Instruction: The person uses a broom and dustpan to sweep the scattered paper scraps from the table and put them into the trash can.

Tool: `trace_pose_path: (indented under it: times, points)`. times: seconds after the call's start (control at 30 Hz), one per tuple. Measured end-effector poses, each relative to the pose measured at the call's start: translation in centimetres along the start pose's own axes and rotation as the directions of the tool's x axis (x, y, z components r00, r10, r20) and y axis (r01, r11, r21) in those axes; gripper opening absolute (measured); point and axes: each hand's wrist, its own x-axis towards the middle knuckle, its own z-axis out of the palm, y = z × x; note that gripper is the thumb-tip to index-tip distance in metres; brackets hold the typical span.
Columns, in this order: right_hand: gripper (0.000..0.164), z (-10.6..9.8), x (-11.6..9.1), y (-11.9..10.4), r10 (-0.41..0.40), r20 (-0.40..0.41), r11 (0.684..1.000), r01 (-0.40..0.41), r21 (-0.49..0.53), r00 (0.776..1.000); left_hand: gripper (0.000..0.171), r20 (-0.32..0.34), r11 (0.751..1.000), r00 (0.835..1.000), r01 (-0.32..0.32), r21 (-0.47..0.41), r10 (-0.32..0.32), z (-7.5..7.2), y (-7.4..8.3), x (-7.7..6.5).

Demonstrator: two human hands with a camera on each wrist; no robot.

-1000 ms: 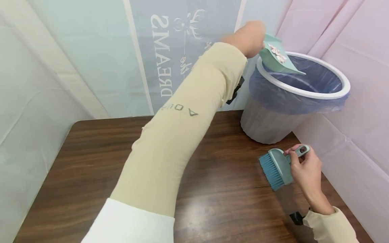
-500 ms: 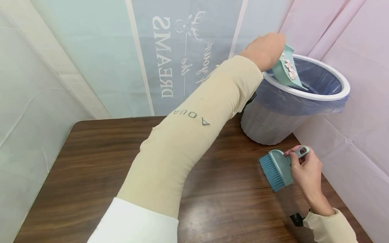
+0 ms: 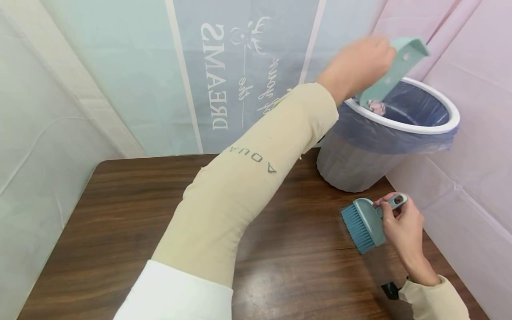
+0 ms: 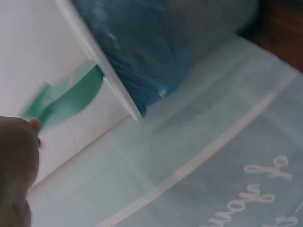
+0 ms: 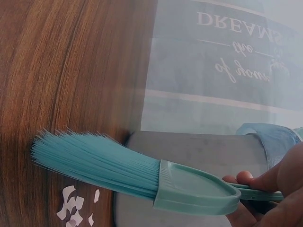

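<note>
My left hand grips a mint-green dustpan, tipped steeply over the bin at the back right. Torn pinkish-white paper bits are bunched at the pan's low end, just inside the bin's white rim. In the left wrist view, the blurred dustpan overlaps the bin's mouth. Lower down, my right hand pinches the handle of a hand brush with teal bristles, held at the table. The right wrist view shows several white paper scraps on the wood beside the bristles.
A blue plastic liner hangs over the bin's rim. The dark wooden table meets a printed cloth backdrop behind and a pale pinkish wall covering at the right. My left sleeve crosses the middle of the head view.
My left hand has moved right and turned the dustpan from a shallow slope to a steep tilt. The paper bits have slid down to its low end. The right hand and brush stay still.
</note>
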Motion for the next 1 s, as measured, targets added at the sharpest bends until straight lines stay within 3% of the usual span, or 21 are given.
trace_pose_path:
  times: [0.07, 0.13, 0.33, 0.63, 1.0]
  points:
    - [0.006, -0.1, 0.0, 0.0, 0.001, 0.003, 1.0, -0.001, -0.001, 1.0, 0.048, -0.087, 0.992, 0.991, -0.093, 0.085, 0.1, 0.3, 0.2, 0.0]
    - [0.007, -0.1, 0.0, 0.0, 0.004, 0.005, 1.0, -0.004, 0.004, 1.0, 0.052, -0.151, 0.981, 0.975, -0.145, 0.128, 0.164, 0.6, 0.4, 0.0]
    - [0.007, -0.1, 0.1, 0.0, -0.003, -0.002, 1.0, 0.003, 0.001, 1.0, 0.056, -0.211, 0.961, 0.947, -0.202, 0.191, 0.241, 0.6, 0.9, 0.3]
    - [0.007, 0.0, 0.2, -0.2, -0.029, -0.013, 0.999, 0.029, 0.016, 0.999, 0.062, -0.228, 0.971, 0.952, -0.171, 0.165, 0.206, 0.4, 0.4, 0.1]
    - [0.007, 0.1, 0.3, 0.0, -0.018, -0.003, 1.0, 0.018, 0.025, 1.0, 0.058, -0.238, 0.992, 0.968, -0.058, 0.111, 0.083, 0.3, -0.6, -0.7]
